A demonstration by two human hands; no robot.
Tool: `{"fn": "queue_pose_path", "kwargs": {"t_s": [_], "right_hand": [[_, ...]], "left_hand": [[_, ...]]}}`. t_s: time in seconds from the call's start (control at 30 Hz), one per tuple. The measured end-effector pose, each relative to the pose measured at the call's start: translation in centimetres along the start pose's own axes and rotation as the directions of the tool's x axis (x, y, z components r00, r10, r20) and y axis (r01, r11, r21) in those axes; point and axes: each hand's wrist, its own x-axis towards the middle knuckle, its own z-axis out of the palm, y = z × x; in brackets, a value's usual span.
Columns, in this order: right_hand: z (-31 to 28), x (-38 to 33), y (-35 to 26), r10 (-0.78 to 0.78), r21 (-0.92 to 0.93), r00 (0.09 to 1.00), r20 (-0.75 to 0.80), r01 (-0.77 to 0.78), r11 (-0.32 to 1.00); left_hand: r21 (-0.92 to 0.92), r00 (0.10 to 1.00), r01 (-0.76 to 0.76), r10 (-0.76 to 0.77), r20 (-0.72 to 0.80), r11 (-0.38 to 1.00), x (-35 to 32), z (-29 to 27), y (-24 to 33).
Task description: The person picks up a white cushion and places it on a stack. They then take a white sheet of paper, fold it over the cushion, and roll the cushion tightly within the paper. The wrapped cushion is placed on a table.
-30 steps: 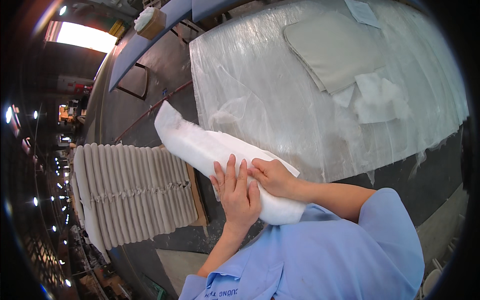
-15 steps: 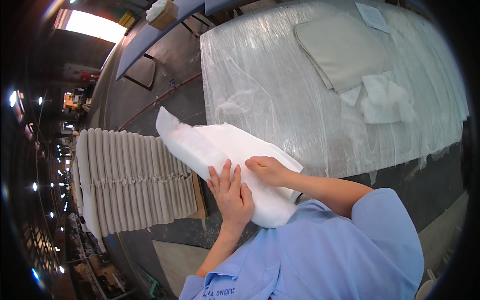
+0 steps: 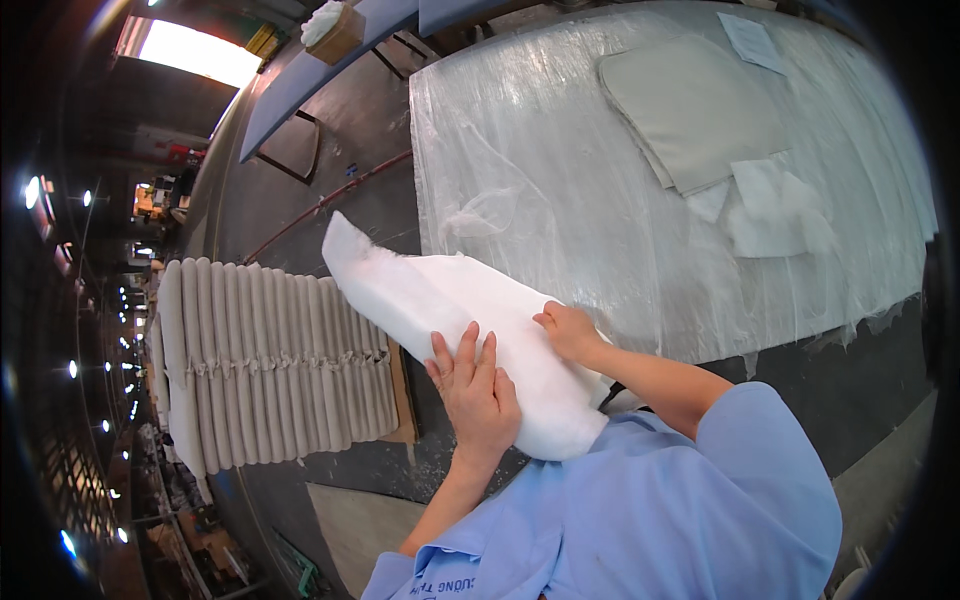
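A long white piece of fluffy batting (image 3: 400, 290), folded over a flat white panel, lies in front of my body. Its near end rests against my blue shirt, and its far-left tip sticks up. My left hand (image 3: 474, 392) presses flat on the batting's near-left side with its fingers spread. Curled at the piece's right edge, my right hand (image 3: 570, 333) pinches the white material between thumb and fingers. What lies under the batting is hidden.
To the left stands a stack of grey-beige cushions (image 3: 270, 360) on a brown board. Clear plastic sheeting (image 3: 560, 200) covers a table at the far right, bearing grey fabric panels (image 3: 695, 110), white batting scraps (image 3: 775, 215) and a paper sheet (image 3: 752, 42). Blue-topped tables (image 3: 285, 95) stand beyond.
My right hand has slid rightward along the white piece to its right edge. My left hand stays spread on the batting, and the view has shifted slightly.
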Motion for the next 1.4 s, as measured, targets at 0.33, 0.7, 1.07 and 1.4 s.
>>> {"fn": "queue_pose_path", "kwargs": {"t_s": [0.33,0.7,1.07,1.4], "right_hand": [[-0.9,0.2,-9.1,-0.041,0.461,0.989,0.140,-0.028,0.887],[-1.9,-0.6,-10.9,-0.291,0.136,0.948,0.125,0.274,0.952],[1.7,4.3,-5.7,-0.049,0.289,0.998,-0.033,0.056,0.956],[0.6,4.6,-14.8,-0.182,0.231,0.968,0.172,0.140,0.963]], "left_hand": [[-0.008,0.999,0.002,-0.002,0.049,1.000,1.5,0.0,0.7],[-0.507,0.936,0.086,-0.244,-0.254,0.858,2.4,0.2,-2.3],[-0.308,0.941,0.225,-0.289,-0.179,0.924,2.3,0.4,-3.3],[-0.480,0.954,0.130,-0.242,-0.179,0.868,3.1,0.1,-6.9]]}}
